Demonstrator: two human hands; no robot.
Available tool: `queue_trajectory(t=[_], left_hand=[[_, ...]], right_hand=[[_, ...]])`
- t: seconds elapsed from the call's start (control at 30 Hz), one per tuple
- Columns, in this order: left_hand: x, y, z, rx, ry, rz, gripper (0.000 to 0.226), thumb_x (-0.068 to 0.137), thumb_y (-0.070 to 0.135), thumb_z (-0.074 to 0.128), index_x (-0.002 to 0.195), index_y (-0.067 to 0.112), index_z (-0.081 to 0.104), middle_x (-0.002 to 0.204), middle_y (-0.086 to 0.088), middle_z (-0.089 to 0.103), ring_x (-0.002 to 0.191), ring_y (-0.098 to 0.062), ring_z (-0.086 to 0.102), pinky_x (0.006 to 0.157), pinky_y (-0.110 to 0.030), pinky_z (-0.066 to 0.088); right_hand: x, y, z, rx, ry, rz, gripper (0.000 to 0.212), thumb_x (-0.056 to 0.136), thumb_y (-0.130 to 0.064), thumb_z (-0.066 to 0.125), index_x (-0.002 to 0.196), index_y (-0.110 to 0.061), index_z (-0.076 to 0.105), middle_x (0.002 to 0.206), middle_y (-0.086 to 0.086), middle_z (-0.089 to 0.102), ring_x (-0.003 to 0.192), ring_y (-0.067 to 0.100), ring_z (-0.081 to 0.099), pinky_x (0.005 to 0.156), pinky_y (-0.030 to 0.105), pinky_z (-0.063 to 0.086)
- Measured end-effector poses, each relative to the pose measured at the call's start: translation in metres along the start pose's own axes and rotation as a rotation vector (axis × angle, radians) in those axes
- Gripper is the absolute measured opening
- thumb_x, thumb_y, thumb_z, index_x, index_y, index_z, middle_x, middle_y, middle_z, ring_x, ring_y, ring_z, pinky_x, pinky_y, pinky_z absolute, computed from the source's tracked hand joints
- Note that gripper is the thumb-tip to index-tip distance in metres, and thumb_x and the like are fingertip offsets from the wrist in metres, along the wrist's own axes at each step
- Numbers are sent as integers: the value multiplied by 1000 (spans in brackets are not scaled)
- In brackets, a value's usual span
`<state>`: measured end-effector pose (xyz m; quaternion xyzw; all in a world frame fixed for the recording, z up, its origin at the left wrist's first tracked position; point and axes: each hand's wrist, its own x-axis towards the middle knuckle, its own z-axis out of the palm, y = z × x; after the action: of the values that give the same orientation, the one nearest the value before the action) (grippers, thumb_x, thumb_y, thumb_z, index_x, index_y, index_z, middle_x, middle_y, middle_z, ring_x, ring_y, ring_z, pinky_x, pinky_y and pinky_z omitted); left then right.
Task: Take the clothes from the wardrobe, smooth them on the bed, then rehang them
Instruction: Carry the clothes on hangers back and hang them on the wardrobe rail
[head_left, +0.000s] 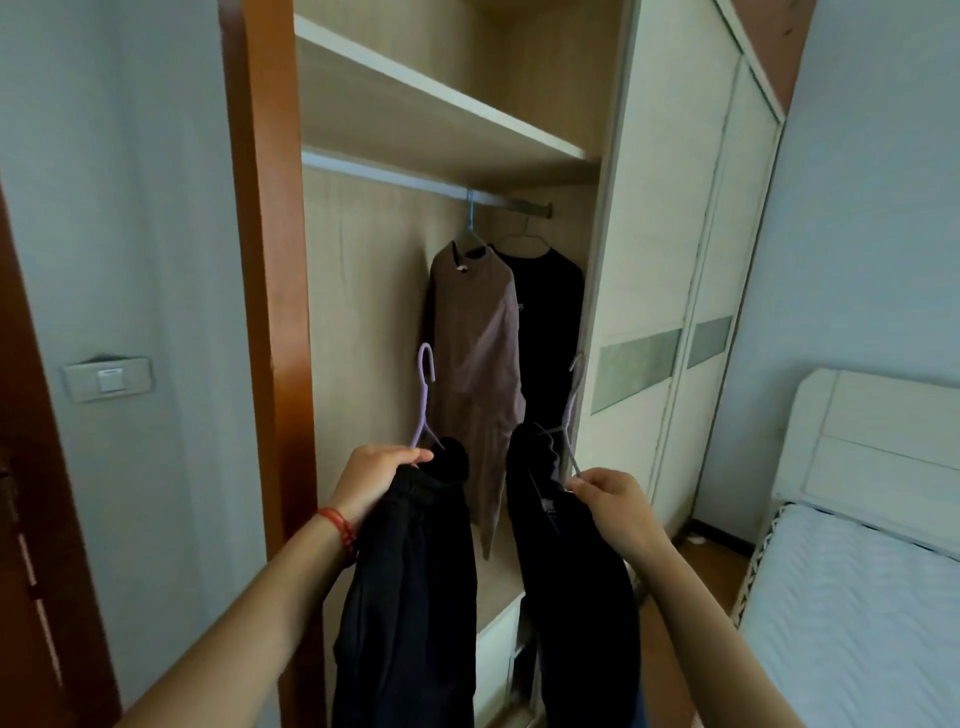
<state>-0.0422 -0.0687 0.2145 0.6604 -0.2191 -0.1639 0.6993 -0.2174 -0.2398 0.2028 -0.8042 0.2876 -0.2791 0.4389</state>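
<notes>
Clothes: you've got two dark garments (410, 597) on lilac hangers (425, 400), low centre of frame, left hand (382, 475) and right hand (613, 501) each closed on one. Looks like rehanging or removal, can't tell; rail (415, 179) is upper centre, bed (857, 597) lower right.

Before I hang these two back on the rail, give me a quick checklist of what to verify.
1. Left hand grips the purple hanger with its dark garment: ok.
2. Right hand pinches the second hanger by one arm only: not ok.
3. Both hooks upright: ok.
4. Rail bare left of the brown top: ok.
5. Garments seated evenly on hangers: cannot tell.
</notes>
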Motion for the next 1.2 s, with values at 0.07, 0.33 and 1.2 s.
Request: queue_trajectory(t=[0.07, 0.33, 1.2], left_hand=[[22, 0, 3, -45, 0, -6, 23, 84, -2, 53, 72, 8, 69, 41, 12, 63, 43, 2, 60, 46, -5, 45], [96, 0, 5, -175, -31, -3, 21, 80, -2, 58, 65, 10, 65, 35, 8, 59, 33, 1, 54, 38, -8, 40], [270, -4, 14, -130, 239, 34, 20, 83, 2, 58, 99, 0, 70, 71, -10, 75, 62, 0, 67, 62, -16, 46]], right_hand=[[16, -5, 6, -13, 0, -23, 30, 91, -15, 50, 82, 12, 60, 64, 13, 53, 57, 21, 48, 58, 29, 36], [69, -28, 28, 64, 3, 24, 23, 91, -15, 53, 91, 3, 67, 77, 20, 55, 71, 29, 50, 68, 35, 37], [289, -39, 86, 117, -217, -224, 21, 87, -9, 58, 70, -13, 68, 78, 10, 61, 75, 15, 54, 70, 21, 41]])
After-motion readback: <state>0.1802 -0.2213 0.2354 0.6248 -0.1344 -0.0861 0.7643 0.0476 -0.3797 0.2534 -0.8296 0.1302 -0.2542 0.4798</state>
